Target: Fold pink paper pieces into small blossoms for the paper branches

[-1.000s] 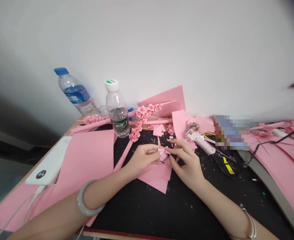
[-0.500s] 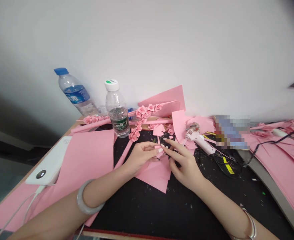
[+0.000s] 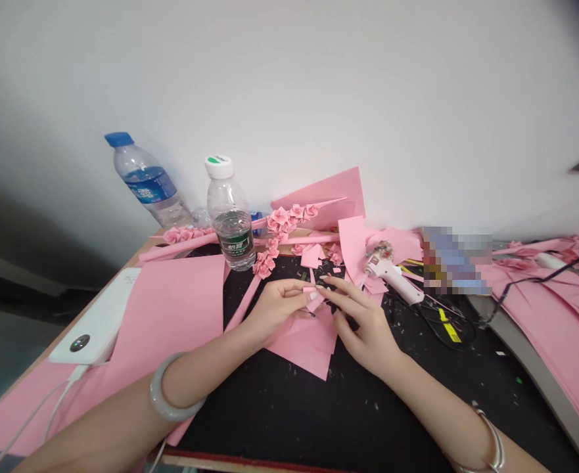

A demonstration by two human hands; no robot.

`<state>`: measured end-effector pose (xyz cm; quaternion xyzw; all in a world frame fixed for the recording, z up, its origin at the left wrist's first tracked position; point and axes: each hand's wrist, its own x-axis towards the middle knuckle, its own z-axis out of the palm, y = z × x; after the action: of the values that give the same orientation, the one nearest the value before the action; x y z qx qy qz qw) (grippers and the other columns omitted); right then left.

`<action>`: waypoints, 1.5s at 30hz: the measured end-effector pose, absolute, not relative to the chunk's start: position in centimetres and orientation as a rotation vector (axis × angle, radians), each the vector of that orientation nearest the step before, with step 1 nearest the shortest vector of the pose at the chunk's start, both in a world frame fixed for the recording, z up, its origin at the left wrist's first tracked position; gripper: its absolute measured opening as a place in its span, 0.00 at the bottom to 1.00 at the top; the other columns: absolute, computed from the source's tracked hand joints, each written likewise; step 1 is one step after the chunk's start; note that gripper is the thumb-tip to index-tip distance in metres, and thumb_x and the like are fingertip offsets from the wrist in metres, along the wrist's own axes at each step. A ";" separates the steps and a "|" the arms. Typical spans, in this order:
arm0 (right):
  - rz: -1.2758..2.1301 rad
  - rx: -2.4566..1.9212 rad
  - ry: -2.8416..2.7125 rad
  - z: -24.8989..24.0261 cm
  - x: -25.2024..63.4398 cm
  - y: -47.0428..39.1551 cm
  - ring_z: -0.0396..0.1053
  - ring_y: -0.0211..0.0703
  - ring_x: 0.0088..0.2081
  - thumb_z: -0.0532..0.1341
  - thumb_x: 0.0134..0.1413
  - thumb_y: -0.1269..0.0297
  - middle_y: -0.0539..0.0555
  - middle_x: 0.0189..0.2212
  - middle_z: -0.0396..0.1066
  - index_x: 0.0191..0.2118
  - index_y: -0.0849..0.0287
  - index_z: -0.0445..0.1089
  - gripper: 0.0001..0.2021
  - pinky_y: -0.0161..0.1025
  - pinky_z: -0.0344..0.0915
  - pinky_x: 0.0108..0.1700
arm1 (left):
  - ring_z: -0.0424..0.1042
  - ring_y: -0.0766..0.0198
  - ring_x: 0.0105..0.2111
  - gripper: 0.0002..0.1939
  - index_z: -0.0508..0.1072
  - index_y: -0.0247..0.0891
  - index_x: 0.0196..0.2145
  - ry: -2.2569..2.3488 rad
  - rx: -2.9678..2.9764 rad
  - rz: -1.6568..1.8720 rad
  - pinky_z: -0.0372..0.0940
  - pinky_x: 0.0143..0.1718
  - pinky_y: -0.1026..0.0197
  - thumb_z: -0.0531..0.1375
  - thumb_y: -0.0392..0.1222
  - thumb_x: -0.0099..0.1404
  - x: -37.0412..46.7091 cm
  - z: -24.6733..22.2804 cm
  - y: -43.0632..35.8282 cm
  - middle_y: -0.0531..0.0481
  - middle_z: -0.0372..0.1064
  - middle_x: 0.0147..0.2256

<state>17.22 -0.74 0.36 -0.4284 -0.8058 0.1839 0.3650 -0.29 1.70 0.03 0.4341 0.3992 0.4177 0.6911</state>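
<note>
Between the thumb and fingers of my left hand point(image 3: 279, 307) is a small folded piece of pink paper point(image 3: 313, 299). My right hand point(image 3: 365, 325) reaches in from the other side with fingers stretched and apart, a fingertip at the paper's edge. Its thumb stands away from the piece. Beneath both hands a larger pink paper sheet point(image 3: 309, 351) lies on the black mat point(image 3: 289, 420). Just behind the hands are small pink paper pieces point(image 3: 312, 255) and a pink stem with folded paper flowers point(image 3: 265, 264).
A clear water bottle point(image 3: 231, 226) stands behind my left hand; a blue-capped bottle point(image 3: 148, 180) leans on the wall. A white glue gun point(image 3: 395, 279) lies right of my right hand. At left are a pink sheet point(image 3: 175, 302) and a white power bank point(image 3: 96, 322) with cables.
The small pink piece has turned slightly, so more of its face shows between the hands. My right fingers have shifted only a little; my left hand stays almost still.
</note>
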 end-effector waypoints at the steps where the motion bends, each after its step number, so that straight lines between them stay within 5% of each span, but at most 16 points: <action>1: 0.510 -1.147 -2.023 0.4 17.2 -0.8 0.66 0.46 0.41 0.50 0.52 0.75 0.59 0.48 0.62 0.50 0.55 0.62 0.19 0.42 0.66 0.36 | 0.72 0.60 0.34 0.14 0.73 0.32 0.37 0.893 0.985 0.926 0.68 0.34 0.61 0.63 0.41 0.52 -0.3 0.0 1.7 0.43 0.74 0.35; 5: 0.660 -1.271 -1.917 0.4 17.3 -0.7 0.60 0.38 0.25 0.50 0.56 0.70 0.51 0.27 0.63 0.37 0.58 0.60 0.04 0.35 0.59 0.26 | 0.73 0.62 0.29 0.13 0.73 0.32 0.36 0.871 1.062 0.867 0.69 0.30 0.62 0.63 0.40 0.52 -0.2 -0.1 1.5 0.45 0.74 0.31; 9: 0.838 -1.227 -2.028 0.5 17.2 -0.4 0.54 0.35 0.23 0.48 0.59 0.67 0.46 0.20 0.54 0.24 0.58 0.54 0.11 0.33 0.53 0.25 | 0.73 0.61 0.26 0.14 0.69 0.33 0.36 0.842 1.092 0.807 0.70 0.29 0.58 0.63 0.38 0.51 -0.1 -0.1 1.2 0.49 0.72 0.25; 15: 1.018 -1.189 -2.039 0.6 17.2 -0.2 0.48 0.34 0.22 0.47 0.59 0.67 0.44 0.19 0.46 0.20 0.58 0.47 0.16 0.33 0.49 0.25 | 0.73 0.61 0.26 0.14 0.67 0.35 0.37 0.798 1.148 0.741 0.69 0.29 0.58 0.62 0.37 0.52 -0.1 -0.1 1.1 0.50 0.71 0.23; 24: 1.244 -1.123 -1.920 0.4 17.4 -0.1 0.47 0.34 0.23 0.47 0.60 0.59 0.45 0.20 0.46 0.21 0.58 0.48 0.17 0.33 0.48 0.25 | 0.72 0.64 0.25 0.15 0.67 0.33 0.38 0.804 1.117 0.706 0.69 0.27 0.61 0.63 0.37 0.52 -0.2 0.1 1.3 0.50 0.71 0.24; 45: 1.255 -1.163 -1.792 -0.2 17.7 -0.3 0.50 0.34 0.23 0.47 0.60 0.58 0.45 0.21 0.50 0.26 0.58 0.54 0.13 0.33 0.51 0.25 | 0.74 0.62 0.28 0.17 0.66 0.34 0.42 0.718 0.997 0.704 0.68 0.29 0.61 0.62 0.38 0.55 -0.4 0.1 1.3 0.46 0.73 0.29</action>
<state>17.73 -0.25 -0.17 -0.4438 -0.6839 0.4787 0.3258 -0.40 1.32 0.14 0.4581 0.3296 0.3234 0.7595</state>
